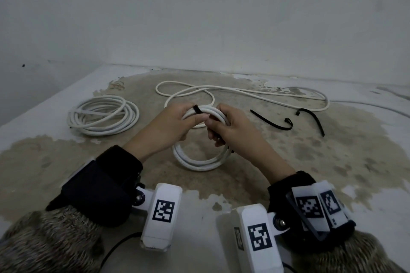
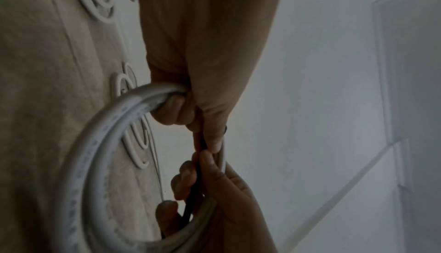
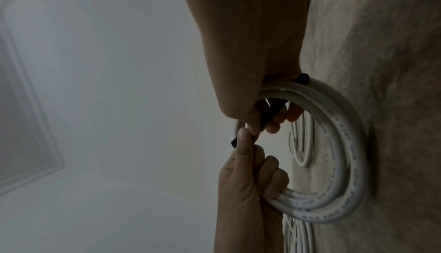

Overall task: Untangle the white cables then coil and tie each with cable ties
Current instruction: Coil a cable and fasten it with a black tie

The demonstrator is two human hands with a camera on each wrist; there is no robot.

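Observation:
A white cable coil (image 1: 199, 163) stands upright on the floor between my hands. My left hand (image 1: 186, 121) grips its top left, fingers curled round the strands (image 2: 100, 136). A black cable tie (image 1: 197, 108) loops over the top of the coil. My right hand (image 1: 216, 132) pinches the tie's black tail (image 2: 197, 174) against the coil's top right; in the right wrist view the tail (image 3: 267, 117) runs through its curled fingers inside the coil (image 3: 346, 153). Part of the tie is hidden under both hands.
A second coiled white cable (image 1: 104, 115) lies at the left. A loose white cable (image 1: 233, 92) snakes across the back towards the right. Two spare black cable ties (image 1: 274, 123) (image 1: 315, 118) lie right of my hands. The stained floor (image 1: 332, 162) meets a wall behind.

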